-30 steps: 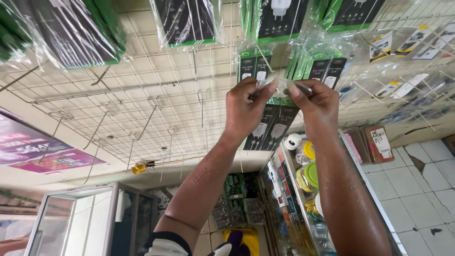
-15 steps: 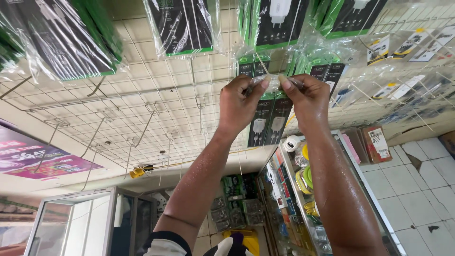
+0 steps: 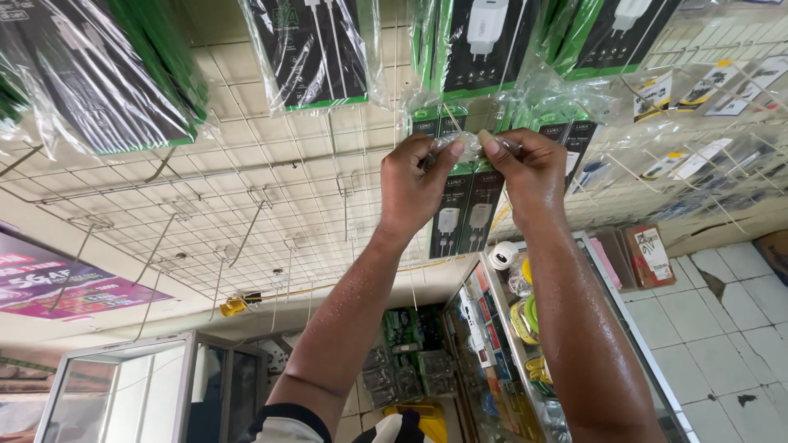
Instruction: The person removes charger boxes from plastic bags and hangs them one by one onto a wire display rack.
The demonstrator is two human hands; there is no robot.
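Reaching up: both hands meet at upper centre of the frame
Left hand [image 3: 414, 184]: fingers pinched shut on the clear plastic bag [image 3: 460, 146]
Right hand [image 3: 529, 176]: pinched on the same bag – thumb on top
Bag: just below the hanging charger packs [image 3: 484, 45] (black and green)
Behind: wire grid [image 3: 246, 221]

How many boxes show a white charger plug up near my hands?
4, though wrapping may hide more: one box above the hands, another box to its right, and two boxes just below the hands.
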